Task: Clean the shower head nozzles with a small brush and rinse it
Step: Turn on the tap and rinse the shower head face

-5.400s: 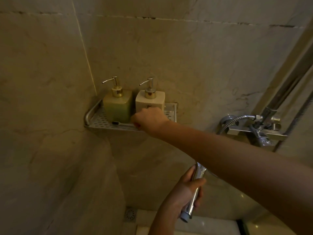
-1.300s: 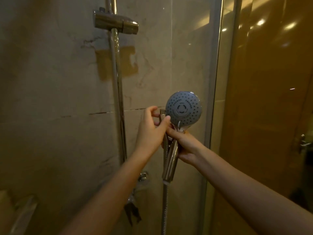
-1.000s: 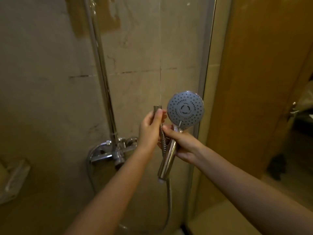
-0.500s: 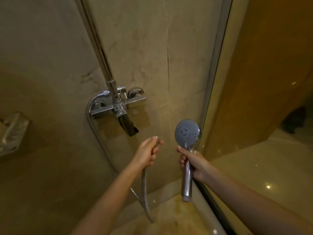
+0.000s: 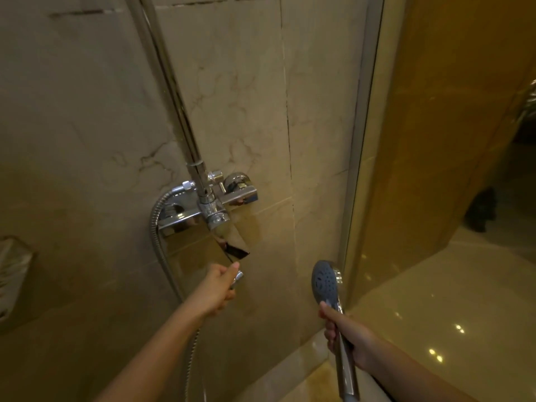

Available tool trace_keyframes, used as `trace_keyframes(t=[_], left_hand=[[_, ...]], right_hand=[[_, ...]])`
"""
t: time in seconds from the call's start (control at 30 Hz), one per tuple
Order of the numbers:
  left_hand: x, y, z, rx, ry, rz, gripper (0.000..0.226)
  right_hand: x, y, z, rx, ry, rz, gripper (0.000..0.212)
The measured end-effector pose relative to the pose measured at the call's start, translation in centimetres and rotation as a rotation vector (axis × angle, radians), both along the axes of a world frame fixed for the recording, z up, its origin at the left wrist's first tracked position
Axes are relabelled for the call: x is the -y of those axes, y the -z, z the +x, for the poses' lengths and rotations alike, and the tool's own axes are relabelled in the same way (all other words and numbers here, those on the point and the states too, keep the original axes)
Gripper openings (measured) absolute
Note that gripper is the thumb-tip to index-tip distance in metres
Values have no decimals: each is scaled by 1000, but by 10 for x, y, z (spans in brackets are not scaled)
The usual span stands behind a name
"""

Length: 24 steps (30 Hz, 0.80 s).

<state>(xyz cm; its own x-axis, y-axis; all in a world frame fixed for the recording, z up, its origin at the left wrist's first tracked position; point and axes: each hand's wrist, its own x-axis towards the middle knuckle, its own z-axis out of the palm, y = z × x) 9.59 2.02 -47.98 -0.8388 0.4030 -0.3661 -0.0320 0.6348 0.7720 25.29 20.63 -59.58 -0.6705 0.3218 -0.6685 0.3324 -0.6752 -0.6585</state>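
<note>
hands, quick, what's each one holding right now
Left hand: fingers curled round the end of the hose.
Right hand: fingers curled round the handle of the shower head.

Two forearms are showing, both bare along their whole visible length. The left forearm is entering at the bottom edge, left of centre, and is ending in the left hand (image 5: 216, 291) near mid-frame. The right forearm is entering from the lower right corner and is ending in the right hand (image 5: 348, 335), lower right of centre. Both are looking slender and smooth. Nail detail is reading too small to judge.
</note>
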Motion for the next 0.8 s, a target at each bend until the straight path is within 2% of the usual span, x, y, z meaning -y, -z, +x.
trace_keyframes(t=[0.2,0.4,0.53,0.8], left_hand=[[-11,-12,-28,-76,88,24,29],[-12,-7,-31,-97,88,58,25],[-14,-4,-30,-119,57,72,21],[-21,0,-26,-154,-2,181,24]], right_hand=[[5,5,-11,5,14,60,26],[-3,8,-15,9,2,91,28],[-12,12,-17,25,-34,200,33],[-7,-8,-24,88,13,12,57]])
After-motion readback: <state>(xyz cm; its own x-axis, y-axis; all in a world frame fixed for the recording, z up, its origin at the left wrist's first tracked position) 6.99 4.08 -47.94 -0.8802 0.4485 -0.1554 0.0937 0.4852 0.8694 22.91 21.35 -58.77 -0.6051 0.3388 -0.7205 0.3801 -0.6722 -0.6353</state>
